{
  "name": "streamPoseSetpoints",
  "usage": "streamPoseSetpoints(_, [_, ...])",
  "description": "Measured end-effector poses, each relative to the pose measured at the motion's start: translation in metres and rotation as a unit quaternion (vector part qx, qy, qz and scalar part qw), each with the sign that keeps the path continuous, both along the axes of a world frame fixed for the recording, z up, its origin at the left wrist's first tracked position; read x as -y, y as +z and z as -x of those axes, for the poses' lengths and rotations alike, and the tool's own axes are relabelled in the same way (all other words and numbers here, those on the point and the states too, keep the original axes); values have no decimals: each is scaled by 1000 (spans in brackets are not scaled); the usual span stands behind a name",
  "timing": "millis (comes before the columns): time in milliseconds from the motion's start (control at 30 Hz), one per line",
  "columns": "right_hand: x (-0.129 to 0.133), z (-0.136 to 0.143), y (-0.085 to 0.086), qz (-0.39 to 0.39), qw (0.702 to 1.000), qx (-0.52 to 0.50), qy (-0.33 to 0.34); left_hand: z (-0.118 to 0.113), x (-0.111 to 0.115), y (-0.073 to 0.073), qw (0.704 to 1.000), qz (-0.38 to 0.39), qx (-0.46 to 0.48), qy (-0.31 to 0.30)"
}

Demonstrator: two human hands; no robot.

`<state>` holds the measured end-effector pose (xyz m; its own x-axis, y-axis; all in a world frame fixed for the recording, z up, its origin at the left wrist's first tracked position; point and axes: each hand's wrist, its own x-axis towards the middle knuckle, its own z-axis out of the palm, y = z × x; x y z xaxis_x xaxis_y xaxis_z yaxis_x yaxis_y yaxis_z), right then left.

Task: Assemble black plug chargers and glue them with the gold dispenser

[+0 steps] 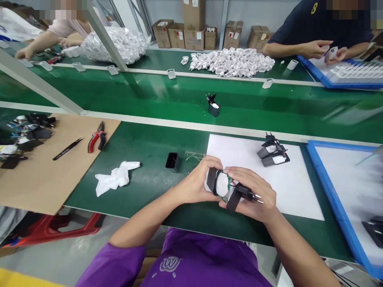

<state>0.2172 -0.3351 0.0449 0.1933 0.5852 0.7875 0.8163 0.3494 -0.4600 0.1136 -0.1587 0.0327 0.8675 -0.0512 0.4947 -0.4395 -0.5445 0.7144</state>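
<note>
In front of my body, both hands hold one opened black power adapter with a green circuit board and white padding showing. My left hand is closed around its black housing on the left. With my right hand I grip the other end, beside the black plug cover with its two metal pins. Red and dark wires run between board and cover. An empty black housing stands left of my hands, near some thin loose wires. Two more open adapters rest on a white sheet to the right.
Pliers and tweezers lie on brown cardboard, near a crumpled white cloth. A blue-rimmed tray stands right. Beyond, a green conveyor carries an open adapter; two co-workers sit across, near piled white parts.
</note>
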Motion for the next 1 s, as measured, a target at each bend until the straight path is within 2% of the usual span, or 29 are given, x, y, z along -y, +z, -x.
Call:
streamPoseSetpoints(667, [1,-1,-1,6,1000,8,-2,-1,0,-2,1000,10,3,-5])
streamPoseSetpoints(1000, [3,0,0,11,1000,7,1,1,1,2,1000,6,2,-5])
